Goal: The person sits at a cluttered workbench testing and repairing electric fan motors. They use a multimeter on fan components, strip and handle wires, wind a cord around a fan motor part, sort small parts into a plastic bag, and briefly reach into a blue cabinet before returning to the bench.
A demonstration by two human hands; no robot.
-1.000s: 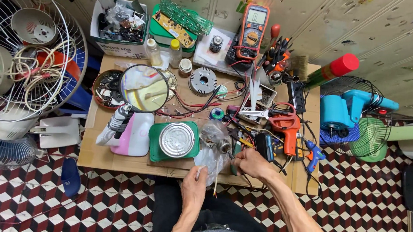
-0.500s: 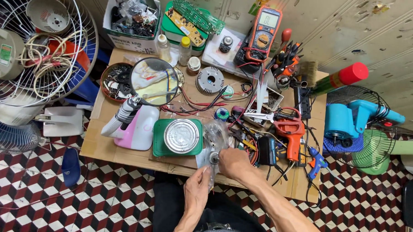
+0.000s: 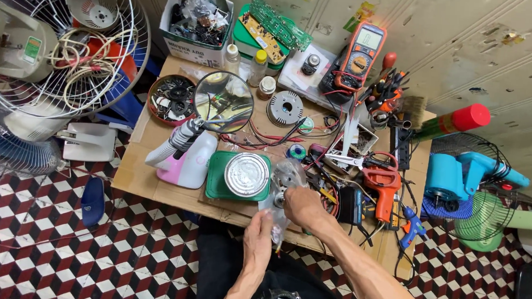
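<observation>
Low centre of the frame, at the worktop's [image 3: 158,184] near edge, both my hands grasp a clear plastic bag [image 3: 285,177] with a small motor part inside — left hand [image 3: 258,235] fingers closed on its lower end, right hand [image 3: 302,207] clenched round its middle — just right of the green tin [image 3: 241,175].

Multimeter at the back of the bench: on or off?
Cannot tell. The orange multimeter lies face up with its red and black leads plugged in, but its display is too small to read.
</observation>
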